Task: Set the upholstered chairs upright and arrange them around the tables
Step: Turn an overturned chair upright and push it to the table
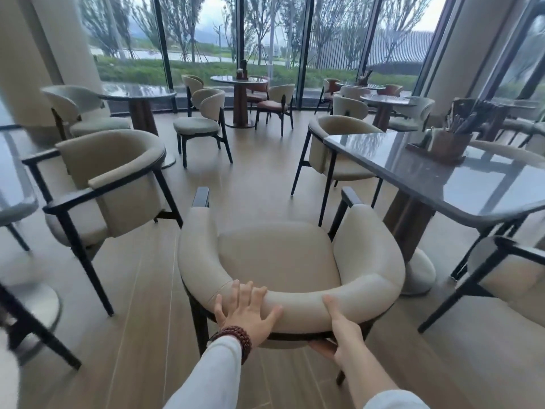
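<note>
1. Underfoot, a pale wood-plank floor runs toward tall glass windows.
2. A glossy grey rectangular table on a dark pedestal stands at right, with a brown wooden utensil holder on it.
3. A cream upholstered armchair with a dark frame stands upright in the middle. Its backrest is nearest the person, and it sits just beside the table's near left corner, not tucked under.
4. A second cream armchair stands upright at left.
5. The left hand lies flat on the backrest top with its fingers spread.
6. The right hand grips the backrest, thumb on the padding and fingers curled under the dark rail.
7. A dark red bead bracelet circles the left wrist.
</note>
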Available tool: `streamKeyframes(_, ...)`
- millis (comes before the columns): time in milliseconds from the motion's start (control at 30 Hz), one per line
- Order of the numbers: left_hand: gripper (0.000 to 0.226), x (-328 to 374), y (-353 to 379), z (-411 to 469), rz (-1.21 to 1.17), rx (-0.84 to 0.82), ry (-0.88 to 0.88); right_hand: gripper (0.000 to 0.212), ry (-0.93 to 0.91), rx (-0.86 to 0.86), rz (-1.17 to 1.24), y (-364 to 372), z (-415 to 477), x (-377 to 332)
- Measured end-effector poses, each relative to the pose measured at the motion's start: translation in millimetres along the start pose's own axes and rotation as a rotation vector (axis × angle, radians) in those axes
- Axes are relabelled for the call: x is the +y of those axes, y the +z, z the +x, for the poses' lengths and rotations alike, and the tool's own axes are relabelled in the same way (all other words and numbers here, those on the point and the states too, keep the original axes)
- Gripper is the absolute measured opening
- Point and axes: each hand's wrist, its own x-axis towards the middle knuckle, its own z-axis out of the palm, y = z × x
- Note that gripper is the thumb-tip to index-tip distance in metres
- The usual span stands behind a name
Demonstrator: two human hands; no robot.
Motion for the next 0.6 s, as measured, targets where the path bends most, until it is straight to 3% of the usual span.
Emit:
streamKeyframes(300, 0.06, 5, -34, 92, 0.01, -0.077, -0.071, 0.069, 0.07, 0.033, 0.029, 64, 54, -58)
streamKeyframes(467, 0.058, 10, -35, 111, 0.01, -0.093, -0.123, 0.092, 0.13, 0.102, -0.046, 73, 77, -67)
streamKeyframes(600, 0.059, 8, -38, 109, 0.011, -0.129, -0.146, 0.091, 0.167, 0.105, -0.017, 73, 72, -72)
